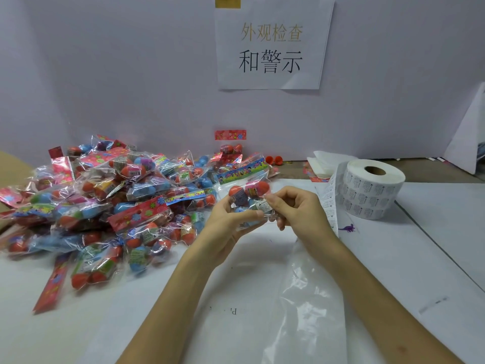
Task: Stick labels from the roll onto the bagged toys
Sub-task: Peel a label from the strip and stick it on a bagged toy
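Note:
My left hand (227, 224) grips a clear bag of red and blue toy eggs (248, 194) from below, above the white table. My right hand (296, 208) pinches a small white printed label (263, 206) against the bag's lower right corner. The bag's blue printed header card (242, 173) points away from me. The label roll (372, 189) stands on the table to the right, and its loose strip (329, 206) hangs down behind my right hand.
A big pile of bagged toys (105, 195) fills the left of the table. A glossy strip of empty backing (307, 298) runs toward me under my right forearm. A tiny purple dinosaur (347, 228) lies near the roll. A white partition with a paper sign (271, 43) stands behind.

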{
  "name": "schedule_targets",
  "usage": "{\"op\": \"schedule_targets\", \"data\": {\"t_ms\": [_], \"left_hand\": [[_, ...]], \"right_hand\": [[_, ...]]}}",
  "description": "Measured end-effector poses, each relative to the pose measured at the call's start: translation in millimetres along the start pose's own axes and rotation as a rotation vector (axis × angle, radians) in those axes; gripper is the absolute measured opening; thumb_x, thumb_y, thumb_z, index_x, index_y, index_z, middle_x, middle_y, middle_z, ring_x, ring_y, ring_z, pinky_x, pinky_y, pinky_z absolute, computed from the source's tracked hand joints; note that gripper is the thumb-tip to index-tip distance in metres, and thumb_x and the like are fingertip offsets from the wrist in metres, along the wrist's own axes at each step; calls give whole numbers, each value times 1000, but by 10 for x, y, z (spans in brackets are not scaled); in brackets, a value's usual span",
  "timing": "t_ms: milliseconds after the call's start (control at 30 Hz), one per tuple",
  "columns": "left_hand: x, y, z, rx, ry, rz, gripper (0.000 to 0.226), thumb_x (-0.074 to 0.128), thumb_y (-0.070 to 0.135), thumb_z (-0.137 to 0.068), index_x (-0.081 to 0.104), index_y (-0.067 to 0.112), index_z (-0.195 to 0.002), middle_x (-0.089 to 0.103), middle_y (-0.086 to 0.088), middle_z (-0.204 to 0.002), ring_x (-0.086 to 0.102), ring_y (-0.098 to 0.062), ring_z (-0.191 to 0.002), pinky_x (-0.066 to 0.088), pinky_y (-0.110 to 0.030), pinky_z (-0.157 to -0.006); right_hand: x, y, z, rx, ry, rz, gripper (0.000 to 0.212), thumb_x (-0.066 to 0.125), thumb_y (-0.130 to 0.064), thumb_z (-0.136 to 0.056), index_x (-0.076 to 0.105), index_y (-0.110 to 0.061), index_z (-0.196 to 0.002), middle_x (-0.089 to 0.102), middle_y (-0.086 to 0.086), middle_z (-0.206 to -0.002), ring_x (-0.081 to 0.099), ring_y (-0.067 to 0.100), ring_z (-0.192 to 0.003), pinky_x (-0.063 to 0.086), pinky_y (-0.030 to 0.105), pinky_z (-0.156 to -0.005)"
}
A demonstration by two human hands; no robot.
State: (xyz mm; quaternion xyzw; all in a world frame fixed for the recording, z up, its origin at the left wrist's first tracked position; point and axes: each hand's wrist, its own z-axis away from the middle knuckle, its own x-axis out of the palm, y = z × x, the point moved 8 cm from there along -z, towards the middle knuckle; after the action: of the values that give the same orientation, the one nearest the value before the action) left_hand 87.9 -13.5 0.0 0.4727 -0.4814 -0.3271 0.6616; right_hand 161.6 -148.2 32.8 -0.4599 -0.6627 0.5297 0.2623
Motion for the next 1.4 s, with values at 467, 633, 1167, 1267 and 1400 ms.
{"op": "schedule_targets", "data": {"t_ms": [467, 633, 1167, 1267, 1400], "left_hand": [[5, 52, -1, 119, 59, -110, 40, 76, 23, -85, 63, 12, -121, 78, -5, -103, 76, -27, -97, 63, -32, -77], [-16, 63, 0, 145, 133, -129, 38, 74, 21, -89, 63, 12, -124, 72, -11, -116, 75, -29, -100, 63, -41, -86], [-29, -10, -44, 43, 38, -15, 56, 84, -2, -74, 58, 11, -122, 74, -15, -112, 75, -31, -99, 63, -37, -84], [-27, -28, -52, 32, 26, -6, 52, 79, -11, -76, 59, 13, -118, 74, -13, -110, 76, -29, -98, 63, -38, -86], [36, -45, -19, 37, 10, -212, 62, 78, -14, -77, 57, 15, -128, 68, -14, -120, 72, -33, -106, 61, -45, -92]], "right_hand": [[28, -50, 33, -18, 8, 123, 23, 62, -24, -101, 68, -8, -85, 63, 3, -60, 57, 17, -52, 49, 32, -59], [56, -41, 42, -7, -12, 96, 17, 69, -28, -96, 71, -11, -92, 70, 2, -68, 62, 14, -57, 53, 27, -57], [50, 22, 16, 28, -25, 118, 13, 58, -9, -101, 68, -14, -95, 68, 1, -75, 62, 11, -60, 53, 27, -60], [40, 20, 19, 39, -8, 118, 9, 61, -15, -100, 69, -16, -95, 69, 0, -81, 63, 14, -69, 52, 27, -60], [-21, -26, -4, 7, 21, 71, 13, 71, -36, -93, 67, -26, -101, 70, -8, -98, 66, 11, -94, 55, 28, -76]]}}
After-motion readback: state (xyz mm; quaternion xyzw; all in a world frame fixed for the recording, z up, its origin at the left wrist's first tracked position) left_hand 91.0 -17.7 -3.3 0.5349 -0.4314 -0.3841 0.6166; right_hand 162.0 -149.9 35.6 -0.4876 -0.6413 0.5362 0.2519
